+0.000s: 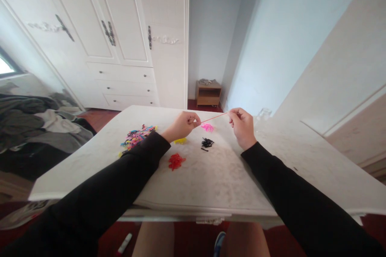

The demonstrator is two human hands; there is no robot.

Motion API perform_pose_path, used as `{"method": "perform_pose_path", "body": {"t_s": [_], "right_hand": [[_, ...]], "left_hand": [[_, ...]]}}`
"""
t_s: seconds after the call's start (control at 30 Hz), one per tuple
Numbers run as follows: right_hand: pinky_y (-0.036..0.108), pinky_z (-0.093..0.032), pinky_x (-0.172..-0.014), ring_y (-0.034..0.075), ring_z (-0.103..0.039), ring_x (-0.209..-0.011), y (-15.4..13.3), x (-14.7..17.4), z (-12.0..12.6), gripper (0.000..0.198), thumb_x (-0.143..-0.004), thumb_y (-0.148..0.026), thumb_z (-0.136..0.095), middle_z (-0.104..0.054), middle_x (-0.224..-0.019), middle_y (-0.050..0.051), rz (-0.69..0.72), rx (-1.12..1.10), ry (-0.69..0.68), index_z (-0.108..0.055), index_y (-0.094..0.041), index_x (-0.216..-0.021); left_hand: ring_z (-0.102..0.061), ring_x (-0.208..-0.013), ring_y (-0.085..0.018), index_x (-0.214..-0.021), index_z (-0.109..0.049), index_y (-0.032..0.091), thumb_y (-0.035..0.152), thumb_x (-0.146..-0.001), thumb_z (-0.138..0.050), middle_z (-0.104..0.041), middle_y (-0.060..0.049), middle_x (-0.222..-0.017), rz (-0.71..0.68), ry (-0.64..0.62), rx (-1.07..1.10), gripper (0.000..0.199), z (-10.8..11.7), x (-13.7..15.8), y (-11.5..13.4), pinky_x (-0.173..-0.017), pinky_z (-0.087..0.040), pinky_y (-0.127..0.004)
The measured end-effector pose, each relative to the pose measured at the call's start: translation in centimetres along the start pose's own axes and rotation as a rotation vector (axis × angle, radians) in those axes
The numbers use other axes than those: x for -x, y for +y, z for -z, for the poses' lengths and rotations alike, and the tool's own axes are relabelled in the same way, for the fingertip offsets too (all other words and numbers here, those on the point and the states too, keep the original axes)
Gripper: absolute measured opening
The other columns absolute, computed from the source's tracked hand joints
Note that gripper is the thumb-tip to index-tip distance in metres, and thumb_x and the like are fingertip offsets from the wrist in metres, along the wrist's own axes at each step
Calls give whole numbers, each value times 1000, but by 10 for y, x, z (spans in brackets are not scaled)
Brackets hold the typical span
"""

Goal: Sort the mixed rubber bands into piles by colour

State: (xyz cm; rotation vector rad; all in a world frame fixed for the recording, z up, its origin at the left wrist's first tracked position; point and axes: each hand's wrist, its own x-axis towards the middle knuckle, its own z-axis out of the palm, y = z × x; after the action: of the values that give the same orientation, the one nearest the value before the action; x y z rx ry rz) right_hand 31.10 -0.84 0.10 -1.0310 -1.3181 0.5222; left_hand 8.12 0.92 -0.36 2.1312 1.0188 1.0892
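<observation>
A thin orange-red rubber band [214,117] is stretched taut between my two hands, above the table. My left hand [184,124] pinches one end, and the other end is in the closed fingers of my right hand [242,125]. Below them lie small piles of bands: pink [207,127], black [207,143], red [176,161] and yellow [180,141], the yellow one partly hidden by my left wrist. A larger mixed-colour heap [137,137] sits to the left, partly behind my left sleeve.
The piles rest on a stained white table [208,188]. Toward its far right stands a clear glass container [263,114]. Clothes [45,128] are heaped left of the table. Behind it are a white wardrobe [126,48] and a small wooden cabinet [208,94].
</observation>
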Motion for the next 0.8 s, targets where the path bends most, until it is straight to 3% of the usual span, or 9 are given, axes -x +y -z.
{"method": "perform_pose_path", "body": {"t_s": [0.27, 0.8], "right_hand": [[28, -42, -56, 13, -51, -58, -6, 14, -9, 19, -80, -38, -66, -55, -61, -3, 50, 88, -155, -61, -21, -74], [27, -41, -54, 13, -51, -59, -6, 6, -1, 14, -82, -33, -63, -56, -65, -1, 86, 54, 60, -61, -21, -76]], "left_hand": [[-23, -52, -8, -76, -65, 14, 32, -85, -62, -23, 9, -55, -43, -7, -12, 20, -1, 4, 5, -53, -19, -23], [-21, -53, -8, -72, -62, 14, 31, -84, -63, -21, 8, -56, -67, 29, -32, 21, 8, 2, 4, -53, -19, -24]]}}
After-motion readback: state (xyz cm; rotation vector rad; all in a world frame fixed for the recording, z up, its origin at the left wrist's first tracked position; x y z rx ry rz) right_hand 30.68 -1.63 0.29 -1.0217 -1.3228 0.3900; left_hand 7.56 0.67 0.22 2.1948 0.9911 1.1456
